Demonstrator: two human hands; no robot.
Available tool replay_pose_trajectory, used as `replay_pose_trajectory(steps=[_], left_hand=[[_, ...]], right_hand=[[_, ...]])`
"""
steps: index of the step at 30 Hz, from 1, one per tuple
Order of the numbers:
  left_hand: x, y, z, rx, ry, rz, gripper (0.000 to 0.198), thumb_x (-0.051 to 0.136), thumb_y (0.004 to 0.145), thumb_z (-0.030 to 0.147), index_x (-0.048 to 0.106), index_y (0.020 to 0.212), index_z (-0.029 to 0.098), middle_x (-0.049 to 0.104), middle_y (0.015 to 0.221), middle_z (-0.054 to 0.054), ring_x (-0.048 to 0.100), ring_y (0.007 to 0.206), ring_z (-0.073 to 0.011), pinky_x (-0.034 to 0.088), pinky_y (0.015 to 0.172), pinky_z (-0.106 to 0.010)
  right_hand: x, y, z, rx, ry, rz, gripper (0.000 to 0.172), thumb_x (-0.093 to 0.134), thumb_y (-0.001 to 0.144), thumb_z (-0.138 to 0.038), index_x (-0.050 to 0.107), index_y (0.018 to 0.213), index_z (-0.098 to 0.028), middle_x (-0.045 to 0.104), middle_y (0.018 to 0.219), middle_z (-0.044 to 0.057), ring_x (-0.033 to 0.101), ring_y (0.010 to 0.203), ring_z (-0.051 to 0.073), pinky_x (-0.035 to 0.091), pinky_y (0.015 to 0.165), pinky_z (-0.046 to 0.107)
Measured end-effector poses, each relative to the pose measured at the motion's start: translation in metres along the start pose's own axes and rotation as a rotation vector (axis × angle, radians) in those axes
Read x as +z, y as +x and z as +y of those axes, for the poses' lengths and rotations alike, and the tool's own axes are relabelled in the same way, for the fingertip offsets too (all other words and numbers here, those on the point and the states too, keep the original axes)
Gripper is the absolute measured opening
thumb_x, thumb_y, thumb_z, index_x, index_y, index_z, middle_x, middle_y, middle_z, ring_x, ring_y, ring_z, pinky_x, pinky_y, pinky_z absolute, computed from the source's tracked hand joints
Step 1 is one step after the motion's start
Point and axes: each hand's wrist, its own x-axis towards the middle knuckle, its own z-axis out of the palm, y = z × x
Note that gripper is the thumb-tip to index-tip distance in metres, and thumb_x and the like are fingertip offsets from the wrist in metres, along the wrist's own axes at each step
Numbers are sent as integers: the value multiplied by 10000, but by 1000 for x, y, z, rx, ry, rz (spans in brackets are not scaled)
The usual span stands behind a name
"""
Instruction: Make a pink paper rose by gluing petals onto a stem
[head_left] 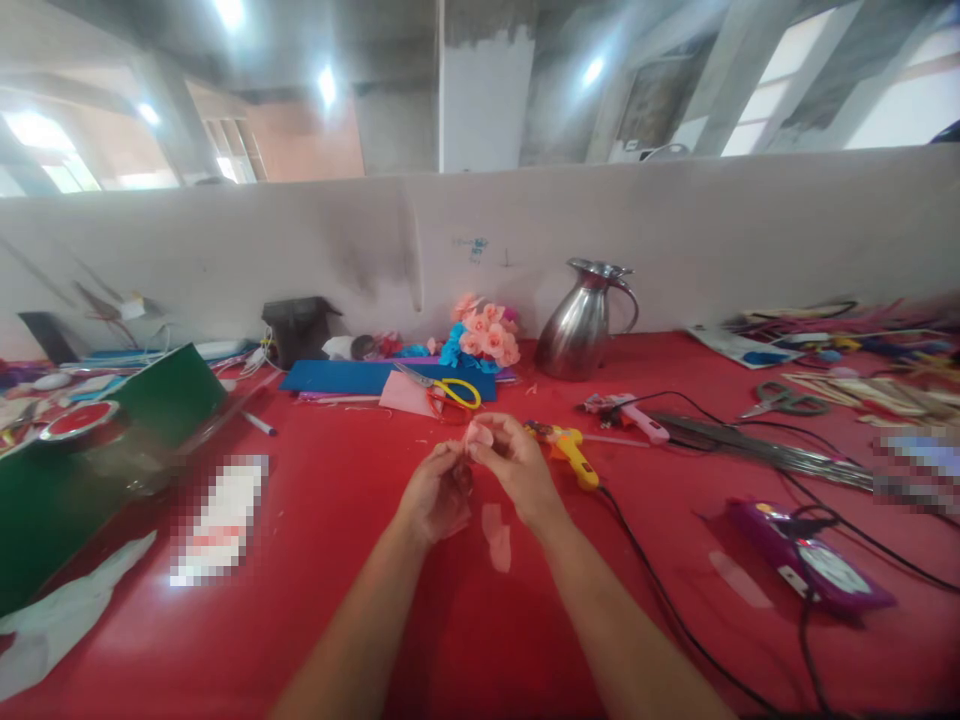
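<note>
Over the middle of the red table [315, 600], my left hand [436, 492] and my right hand [511, 462] meet, fingers curled. Together they pinch a small pink paper piece [478, 434] between the fingertips. Another pink paper petal [496, 536] lies on the table just below my hands. A yellow glue gun [570, 450] rests right of my right hand, its black cord running toward me. Yellow-handled scissors [448, 392] lie beyond my hands on pink and blue sheets [360, 378].
A steel jug [583, 322] and a bunch of pink paper flowers [487, 338] stand by the back wall. A pink glue gun [626, 414], metal wires [765, 455], green scissors [784, 400] and a purple device [810, 558] lie right. Green card [90, 470] and a tape roll [75, 420] sit left.
</note>
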Motion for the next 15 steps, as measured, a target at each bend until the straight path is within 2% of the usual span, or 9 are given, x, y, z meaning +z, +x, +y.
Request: replay_pose_trajectory(steps=[10,15], left_hand=[[2,-1,-1,54,128,-77,196,720,648,201,552,731,145,534,620,44,453,469,-22,354,469,-146],[2,-1,-2,99,189,-71,193,718,647,211,560,732,138,516,596,46,419,439,-26,342,457,-165]], right_hand=[[-1,2,2,-7,4,52,308,650,662,-254,545,950,-222,630,750,-16,581,687,142,445,675,279],[0,2,1,-5,10,63,303,648,651,-245,543,933,-213,612,745,-14,569,684,136,442,660,266]])
